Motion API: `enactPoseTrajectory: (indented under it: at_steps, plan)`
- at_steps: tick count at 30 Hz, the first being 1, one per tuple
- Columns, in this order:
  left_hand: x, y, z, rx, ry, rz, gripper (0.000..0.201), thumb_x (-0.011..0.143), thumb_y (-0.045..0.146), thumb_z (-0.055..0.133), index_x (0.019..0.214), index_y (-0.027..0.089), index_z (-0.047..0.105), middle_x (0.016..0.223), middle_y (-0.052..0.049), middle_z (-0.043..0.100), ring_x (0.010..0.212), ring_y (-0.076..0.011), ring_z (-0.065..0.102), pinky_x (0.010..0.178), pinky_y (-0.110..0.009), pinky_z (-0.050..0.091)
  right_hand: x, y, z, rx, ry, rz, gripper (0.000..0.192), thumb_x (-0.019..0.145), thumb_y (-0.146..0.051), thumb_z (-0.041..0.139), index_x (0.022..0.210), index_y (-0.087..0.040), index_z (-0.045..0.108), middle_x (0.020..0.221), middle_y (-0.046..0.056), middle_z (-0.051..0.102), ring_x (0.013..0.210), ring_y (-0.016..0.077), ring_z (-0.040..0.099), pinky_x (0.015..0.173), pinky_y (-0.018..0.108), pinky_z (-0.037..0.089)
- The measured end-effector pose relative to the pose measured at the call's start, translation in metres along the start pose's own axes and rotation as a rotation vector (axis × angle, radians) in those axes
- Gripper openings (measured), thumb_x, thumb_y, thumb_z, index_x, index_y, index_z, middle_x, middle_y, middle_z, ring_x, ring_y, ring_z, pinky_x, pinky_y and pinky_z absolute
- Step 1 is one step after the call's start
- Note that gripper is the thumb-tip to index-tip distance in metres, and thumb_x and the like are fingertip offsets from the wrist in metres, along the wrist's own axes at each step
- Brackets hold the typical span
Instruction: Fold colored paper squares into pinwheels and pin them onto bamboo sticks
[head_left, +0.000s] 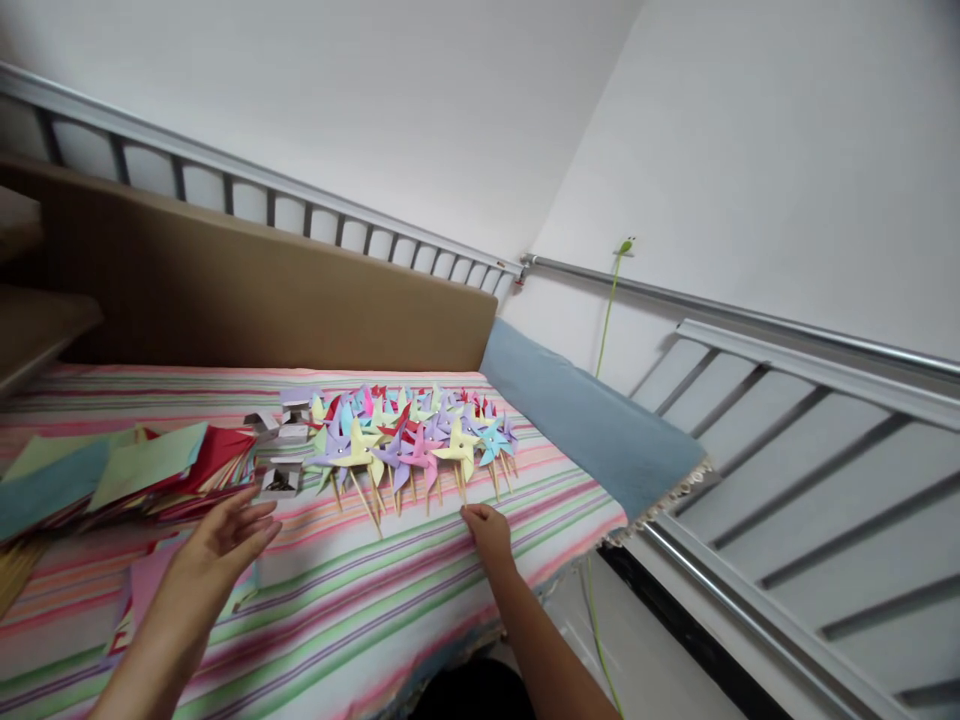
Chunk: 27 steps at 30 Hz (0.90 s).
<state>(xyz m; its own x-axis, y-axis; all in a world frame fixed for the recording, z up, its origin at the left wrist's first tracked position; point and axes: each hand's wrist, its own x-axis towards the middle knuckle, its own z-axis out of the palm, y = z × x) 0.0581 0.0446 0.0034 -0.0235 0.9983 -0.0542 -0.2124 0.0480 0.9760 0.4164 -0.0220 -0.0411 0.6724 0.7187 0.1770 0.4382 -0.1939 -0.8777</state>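
Observation:
My right hand (pixel 490 536) is closed in a pinch at the lower end of the wooden stick of a pale yellow pinwheel (pixel 460 450). This pinwheel lies at the front of a large group of paper pinwheels (pixel 420 455) in purple, pink, red, yellow and blue. To the left, my left hand (pixel 225 540) hovers with its fingers apart and nothing in them. Just beyond its fingertips is a small open box (pixel 281 480) with small dark pieces inside. Stacks of coloured paper squares (pixel 150 465) lie beside that hand, and more paper (pixel 150 580) is partly hidden under my forearm.
A striped cloth (pixel 360 620) covers the surface. Other small boxes (pixel 292 430) stand left of the pinwheels, and wooden sticks (pixel 19 570) lie at far left. A brown board (pixel 262 290), a blue pad (pixel 585 410) and metal railings (pixel 787 450) border the area.

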Motion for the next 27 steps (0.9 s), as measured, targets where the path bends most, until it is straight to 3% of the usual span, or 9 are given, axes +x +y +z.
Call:
enactPoseTrajectory:
  at_steps: [7,16,23,25,27]
  plan:
    - [0.004,-0.010,-0.006,0.006,-0.052,0.002,0.065,0.054,0.039,0.077,0.112,0.021,0.055,0.102,-0.011,0.067,0.101,-0.0284,0.060,0.091,-0.044,0.046,0.010,0.010,0.007,-0.112,-0.003,0.026,0.019,0.061,-0.034,0.058,0.057,-0.019,0.069,0.055,0.002,0.067,0.061,0.0214,0.062,0.056,0.028,0.044]
    - [-0.002,0.018,-0.009,-0.047,-0.030,-0.006,0.061,0.050,0.037,0.080,0.105,0.018,0.058,0.097,-0.009,0.069,0.097,-0.0249,0.061,0.088,-0.037,0.047,0.015,0.019,0.010,-0.128,0.041,0.032,0.022,0.059,-0.037,0.060,0.065,-0.018,0.070,0.066,0.004,0.071,0.068,0.0230,0.065,0.066,0.032,0.047]
    - [-0.011,0.054,-0.054,-0.254,0.214,0.140,0.053,0.053,0.030,0.078,0.100,0.018,0.060,0.087,-0.004,0.070,0.083,-0.0192,0.064,0.076,-0.031,0.049,-0.023,0.017,0.006,-0.087,0.169,0.038,0.049,0.068,-0.044,0.050,0.099,-0.009,0.065,0.092,0.014,0.069,0.084,0.0257,0.062,0.077,0.036,0.047]
    - [-0.014,0.059,-0.064,-0.325,0.304,0.159,0.046,0.055,0.029,0.077,0.097,0.017,0.061,0.082,-0.004,0.069,0.074,-0.0170,0.064,0.071,-0.031,0.051,-0.039,0.009,0.014,-0.066,0.145,0.004,0.048,0.070,-0.046,0.051,0.102,-0.011,0.063,0.098,0.013,0.067,0.088,0.0246,0.061,0.080,0.036,0.046]
    - [-0.015,0.061,-0.071,-0.383,0.360,0.164,0.041,0.056,0.025,0.076,0.093,0.016,0.062,0.078,-0.003,0.069,0.069,-0.0146,0.064,0.069,-0.029,0.051,-0.054,-0.005,0.030,-0.015,0.035,-0.109,0.042,0.071,-0.045,0.055,0.097,-0.014,0.064,0.094,0.011,0.067,0.086,0.0237,0.061,0.078,0.034,0.047]
